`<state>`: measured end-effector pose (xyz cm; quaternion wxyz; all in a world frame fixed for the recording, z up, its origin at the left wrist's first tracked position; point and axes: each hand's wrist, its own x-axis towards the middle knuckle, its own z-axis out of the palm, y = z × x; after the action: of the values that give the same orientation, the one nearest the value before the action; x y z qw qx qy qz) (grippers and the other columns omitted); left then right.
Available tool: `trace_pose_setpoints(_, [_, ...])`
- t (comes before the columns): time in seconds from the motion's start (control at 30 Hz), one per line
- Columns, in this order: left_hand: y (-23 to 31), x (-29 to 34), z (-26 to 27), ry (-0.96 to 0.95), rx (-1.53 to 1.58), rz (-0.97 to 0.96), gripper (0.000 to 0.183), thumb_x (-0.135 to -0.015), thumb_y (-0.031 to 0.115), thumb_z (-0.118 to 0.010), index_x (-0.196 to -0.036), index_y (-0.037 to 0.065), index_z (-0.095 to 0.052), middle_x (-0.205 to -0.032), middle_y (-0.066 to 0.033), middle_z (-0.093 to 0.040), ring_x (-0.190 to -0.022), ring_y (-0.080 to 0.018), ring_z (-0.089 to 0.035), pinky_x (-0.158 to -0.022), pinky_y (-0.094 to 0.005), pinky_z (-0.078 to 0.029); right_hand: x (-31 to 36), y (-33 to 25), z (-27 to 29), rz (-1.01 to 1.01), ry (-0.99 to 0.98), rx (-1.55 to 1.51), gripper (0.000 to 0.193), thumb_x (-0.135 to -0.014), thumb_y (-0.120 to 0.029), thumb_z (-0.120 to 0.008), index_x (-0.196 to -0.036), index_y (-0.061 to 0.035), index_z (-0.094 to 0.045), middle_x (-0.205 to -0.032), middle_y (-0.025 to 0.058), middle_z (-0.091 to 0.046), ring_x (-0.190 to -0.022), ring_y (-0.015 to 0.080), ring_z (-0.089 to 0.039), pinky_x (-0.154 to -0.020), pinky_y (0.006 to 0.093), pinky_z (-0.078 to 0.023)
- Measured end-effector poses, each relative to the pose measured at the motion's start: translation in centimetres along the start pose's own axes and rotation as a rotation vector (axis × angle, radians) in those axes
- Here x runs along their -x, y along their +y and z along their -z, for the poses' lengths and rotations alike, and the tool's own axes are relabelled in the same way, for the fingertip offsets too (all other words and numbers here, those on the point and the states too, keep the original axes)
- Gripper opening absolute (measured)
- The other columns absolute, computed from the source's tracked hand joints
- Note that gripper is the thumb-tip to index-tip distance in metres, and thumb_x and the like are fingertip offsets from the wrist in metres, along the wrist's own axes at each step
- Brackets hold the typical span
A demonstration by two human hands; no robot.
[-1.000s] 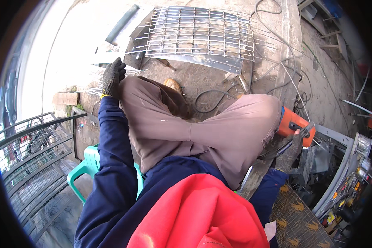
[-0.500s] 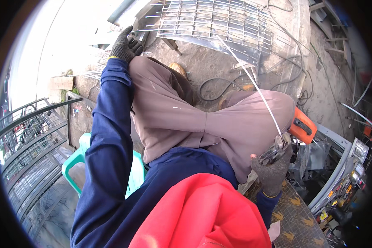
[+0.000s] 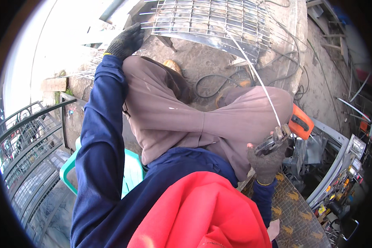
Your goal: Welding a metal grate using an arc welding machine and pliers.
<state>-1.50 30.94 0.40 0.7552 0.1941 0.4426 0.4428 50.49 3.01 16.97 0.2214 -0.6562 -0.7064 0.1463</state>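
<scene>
Ahead of the right hand (image 3: 268, 160), a white rod (image 3: 263, 84) points at the wire grid (image 3: 208, 18). That hand is wrapped around a dark clamp (image 3: 270, 143) holding the rod. The left hand (image 3: 126, 41) is near the grid; I can't tell if it grips anything.

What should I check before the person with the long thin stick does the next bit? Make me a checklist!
1. Left hand gloved: ok.
2. Right hand gloved all over: not ok, a bare fingertip seems to show.
3. Clamp tool held in the right hand: ok.
4. Thin rod fixed in the clamp tool: ok, it sticks out from its end.
5. Rod's far end touching the wire mesh: cannot tell.
6. Left hand touching the mesh's wire ends: cannot tell.
</scene>
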Motion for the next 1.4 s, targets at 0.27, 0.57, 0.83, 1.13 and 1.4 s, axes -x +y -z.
trace_pose_setpoints(0.27, [0.0, -0.1, -0.5, 0.108, 0.001, 0.060, 0.019, -0.094, 0.030, -0.074, -0.097, 0.013, -0.067, -0.093, -0.0008, -0.066, -0.082, -0.0144, -0.061, -0.074, -0.0279, -0.052, -0.6, 0.1, -0.4, 0.164, 0.028, 0.147, 0.090, -0.065, -0.034, -0.089, -0.136, 0.0034, -0.051, -0.128, 0.0222, -0.057, -0.118, 0.0412, -0.058, -0.103, 0.0473, -0.048])
trace_pose_setpoints(0.57, [0.3, 0.6, -1.6, 0.101, 0.003, 0.006, 0.014, -0.098, 0.025, -0.068, -0.099, 0.011, -0.065, -0.089, 0.0004, -0.064, -0.077, -0.0135, -0.061, -0.072, -0.0275, -0.052, 0.6, 1.4, -1.8, 0.116, 0.075, 0.029, 0.085, -0.062, -0.044, -0.094, -0.122, 0.0008, -0.051, -0.097, 0.0122, -0.066, -0.079, 0.0308, -0.069, -0.069, 0.0410, -0.056])
trace_pose_setpoints(0.83, [0.2, 0.3, -2.0, 0.173, -0.030, -0.002, 0.019, -0.093, 0.029, -0.075, -0.093, 0.013, -0.065, -0.082, 0.0013, -0.064, -0.074, -0.0123, -0.061, -0.068, -0.0257, -0.052, -0.7, 0.4, -1.5, 0.307, 0.099, 0.177, 0.092, -0.067, -0.045, -0.091, -0.132, 0.0045, -0.046, -0.093, 0.0115, -0.066, -0.075, 0.0299, -0.068, -0.067, 0.0419, -0.057])
trace_pose_setpoints(1.13, [0.4, 0.4, -1.8, 0.186, -0.077, -0.001, 0.019, -0.093, 0.030, -0.075, -0.094, 0.014, -0.066, -0.085, 0.0016, -0.067, -0.074, -0.0112, -0.062, -0.069, -0.0254, -0.053, -0.7, 0.4, -1.6, 0.322, 0.110, 0.251, 0.091, -0.065, -0.047, -0.091, -0.128, 0.0043, -0.050, -0.094, 0.0113, -0.066, -0.078, 0.0293, -0.070, -0.069, 0.0416, -0.058])
trace_pose_setpoints(1.4, [0.1, 0.5, -1.8, 0.164, -0.053, -0.004, 0.018, -0.093, 0.030, -0.075, -0.094, 0.014, -0.067, -0.087, 0.0015, -0.067, -0.074, -0.0121, -0.063, -0.068, -0.0262, -0.052, -0.8, 0.6, -1.3, 0.364, 0.023, 0.343, 0.092, -0.064, -0.049, -0.092, -0.127, 0.0041, -0.051, -0.094, 0.0117, -0.067, -0.078, 0.0295, -0.070, -0.070, 0.0412, -0.058])
